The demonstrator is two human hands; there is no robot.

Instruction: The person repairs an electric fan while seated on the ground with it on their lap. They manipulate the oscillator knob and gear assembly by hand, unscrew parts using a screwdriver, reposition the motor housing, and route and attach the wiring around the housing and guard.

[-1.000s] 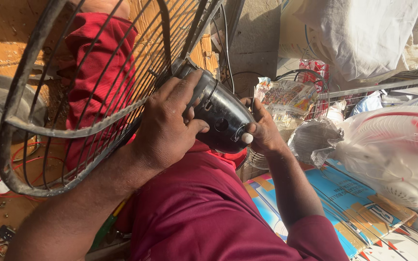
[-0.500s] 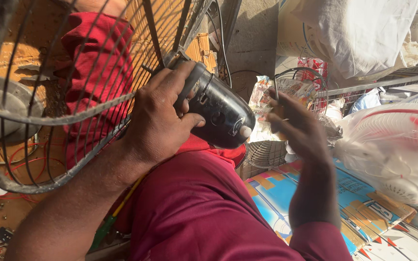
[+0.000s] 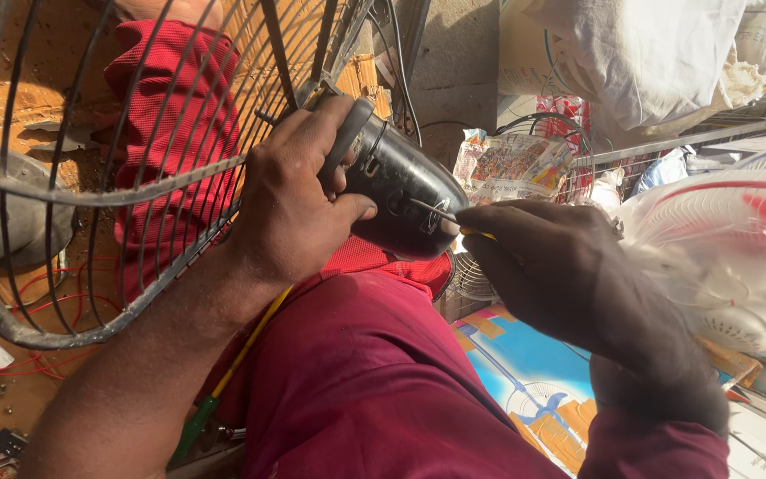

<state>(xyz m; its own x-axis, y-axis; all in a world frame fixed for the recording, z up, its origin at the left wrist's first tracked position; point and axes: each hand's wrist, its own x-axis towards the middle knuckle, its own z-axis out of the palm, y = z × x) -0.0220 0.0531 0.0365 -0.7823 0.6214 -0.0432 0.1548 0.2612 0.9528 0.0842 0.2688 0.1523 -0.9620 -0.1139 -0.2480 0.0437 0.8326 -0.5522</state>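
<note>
Seen from above, a person in dark red clothing works on a black fan motor housing (image 3: 401, 200) that lies across the lap, near the middle of the view. The left hand (image 3: 299, 204) is wrapped tightly around the front of the housing where it meets the wire fan guard (image 3: 90, 191), apparently to steady it against the thigh. The guard's dark metal ribs fan out to the left and far side, covering much of that part of the scene and partly screening a red cloth (image 3: 170, 115) behind them. The right hand (image 3: 569, 275) is closed around a screwdriver (image 3: 445, 215) with a yellow handle that barely shows; its thin shaft points left, with the tip set against the rear of the housing, seemingly at a fastener that is too small to make out. Below the left forearm a yellow wire with a green end (image 3: 223, 381) runs towards the near edge. On the right, a white fan in clear plastic wrap (image 3: 729, 257) crowds close to the working hand. Under it lies a blue printed carton (image 3: 534, 381). On the far side sit a pale sack (image 3: 631, 53) and more wire grilles. Thin red wires (image 3: 46, 293) and small loose parts lie on the orange floor at the near left.
</note>
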